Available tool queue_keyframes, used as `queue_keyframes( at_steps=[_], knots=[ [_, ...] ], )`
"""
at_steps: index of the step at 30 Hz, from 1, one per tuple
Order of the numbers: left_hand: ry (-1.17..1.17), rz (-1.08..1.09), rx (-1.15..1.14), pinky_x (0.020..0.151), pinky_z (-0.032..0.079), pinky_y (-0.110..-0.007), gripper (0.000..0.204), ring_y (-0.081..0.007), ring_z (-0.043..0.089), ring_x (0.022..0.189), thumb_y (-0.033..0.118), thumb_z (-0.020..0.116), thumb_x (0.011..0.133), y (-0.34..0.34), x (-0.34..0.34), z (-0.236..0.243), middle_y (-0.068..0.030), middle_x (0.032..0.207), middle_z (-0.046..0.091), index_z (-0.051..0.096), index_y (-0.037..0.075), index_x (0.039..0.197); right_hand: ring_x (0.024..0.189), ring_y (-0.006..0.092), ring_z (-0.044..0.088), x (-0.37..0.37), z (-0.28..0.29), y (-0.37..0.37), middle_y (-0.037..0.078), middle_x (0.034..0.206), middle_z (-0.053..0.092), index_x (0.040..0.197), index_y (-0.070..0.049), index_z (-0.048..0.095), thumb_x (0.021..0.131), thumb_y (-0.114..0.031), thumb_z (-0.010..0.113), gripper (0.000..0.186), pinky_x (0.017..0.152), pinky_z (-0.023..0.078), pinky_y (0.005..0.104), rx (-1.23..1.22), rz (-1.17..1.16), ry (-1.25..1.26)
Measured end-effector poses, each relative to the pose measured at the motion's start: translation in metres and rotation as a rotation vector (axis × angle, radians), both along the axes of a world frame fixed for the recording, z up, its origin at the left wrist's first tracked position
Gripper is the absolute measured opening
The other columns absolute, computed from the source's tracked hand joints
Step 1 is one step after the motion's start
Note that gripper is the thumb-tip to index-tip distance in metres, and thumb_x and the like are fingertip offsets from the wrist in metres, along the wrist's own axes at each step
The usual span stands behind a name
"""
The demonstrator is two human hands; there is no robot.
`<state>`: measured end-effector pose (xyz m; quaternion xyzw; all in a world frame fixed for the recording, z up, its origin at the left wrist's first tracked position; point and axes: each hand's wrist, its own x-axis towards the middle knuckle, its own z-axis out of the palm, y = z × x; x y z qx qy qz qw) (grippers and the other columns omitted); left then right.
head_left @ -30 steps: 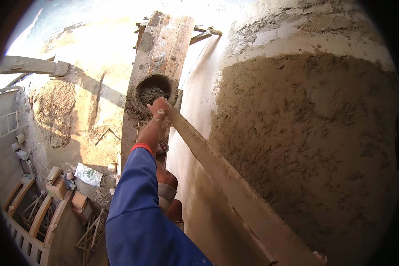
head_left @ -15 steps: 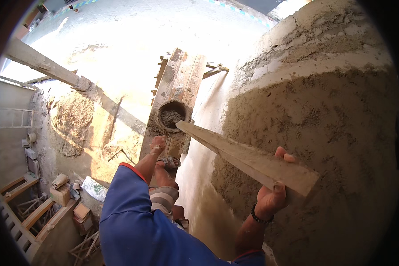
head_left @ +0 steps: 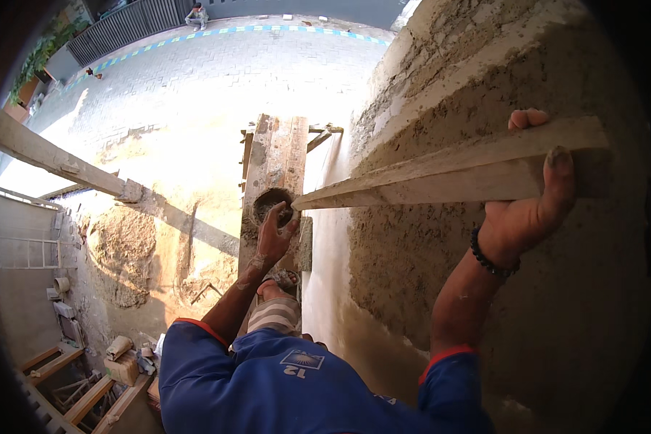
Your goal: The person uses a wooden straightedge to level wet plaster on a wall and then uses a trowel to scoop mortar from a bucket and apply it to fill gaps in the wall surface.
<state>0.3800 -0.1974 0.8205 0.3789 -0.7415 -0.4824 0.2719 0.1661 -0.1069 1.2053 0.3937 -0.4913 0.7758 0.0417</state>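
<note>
My right hand [head_left: 532,192] grips a long straight wooden board [head_left: 441,173] near its right end, thumb on the near face and fingertips over the top edge. The board lies across the front of a wall coated with wet grey-brown plaster [head_left: 427,253]. Its left end reaches the rim of a round bucket [head_left: 256,211]. Beside that end, over the near side of the bucket, is my left hand [head_left: 273,237], open with thumb and fingers apart. Part of the bucket and its contents are hidden behind the fingers.
The bucket stands on a mortar-stained plank platform [head_left: 276,152], with my sandalled foot [head_left: 286,278] just behind it. To the left are a sand heap [head_left: 123,246], a slanting post [head_left: 58,160] and piled timber [head_left: 87,401]. A person [head_left: 197,16] sits far across the paving.
The right hand has raised its end of the board and swung it forward. My left hand has moved from beside my leg to the bucket and the board's far end. The view has tilted up.
</note>
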Motion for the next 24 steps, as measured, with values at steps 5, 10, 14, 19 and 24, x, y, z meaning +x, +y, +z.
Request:
queue_keyframes(
  at_steps=[5, 10, 14, 19, 24],
  knots=[
    [0.373, -0.369, -0.286, 0.107, 0.034, -0.045, 0.084, -0.0376, 0.037, 0.133, 0.024, 0.079, 0.072, -0.01, -0.11, 0.187, -0.0208, 0.143, 0.038, 0.034, 0.005, 0.141, 0.086, 0.0194, 0.061, 0.009, 0.0, 0.003, 0.01, 0.095, 0.063, 0.11, 0.002, 0.054, 0.068, -0.003, 0.075, 0.047, 0.081, 0.05, 0.0305, -0.01, 0.039, 0.069],
    [0.462, -0.546, -0.199, 0.105, 0.037, -0.046, 0.083, -0.0382, 0.042, 0.127, 0.008, 0.075, 0.063, 0.033, -0.153, 0.192, -0.0195, 0.133, 0.048, 0.039, 0.006, 0.137, 0.109, 0.0235, 0.051, 0.028, -0.025, 0.06, 0.015, 0.115, 0.054, 0.127, 0.003, 0.043, 0.076, -0.025, 0.065, 0.062, 0.098, 0.039, 0.0386, 0.102, -0.083, 0.026],
    [0.622, -0.432, -0.429, 0.103, 0.036, -0.051, 0.08, -0.0359, 0.049, 0.119, 0.007, 0.077, 0.059, 0.081, -0.154, 0.174, -0.0183, 0.128, 0.051, 0.044, 0.007, 0.132, 0.11, 0.0248, 0.05, 0.04, -0.036, 0.108, 0.015, 0.117, 0.052, 0.123, 0.004, 0.047, 0.08, -0.037, 0.057, 0.06, 0.096, 0.039, 0.0383, 0.116, -0.187, 0.043],
    [0.66, -0.706, -0.42, 0.102, 0.037, -0.052, 0.084, -0.0394, 0.05, 0.115, 0.009, 0.078, 0.057, 0.132, -0.16, 0.182, -0.0165, 0.125, 0.053, 0.043, 0.008, 0.133, 0.115, 0.0265, 0.046, 0.043, -0.03, 0.175, 0.016, 0.122, 0.049, 0.134, 0.002, 0.034, 0.083, -0.039, 0.058, 0.07, 0.102, 0.036, 0.0377, 0.12, -0.312, -0.006],
    [0.656, -0.862, -0.342, 0.102, 0.036, -0.051, 0.085, -0.038, 0.047, 0.119, 0.008, 0.076, 0.055, 0.151, -0.154, 0.196, -0.0175, 0.126, 0.051, 0.044, 0.007, 0.133, 0.116, 0.0333, 0.051, 0.059, -0.02, 0.205, 0.025, 0.126, 0.05, 0.138, 0.006, 0.029, 0.086, -0.039, 0.055, 0.073, 0.1, 0.041, 0.0453, 0.227, -0.577, 0.233]
  ],
)
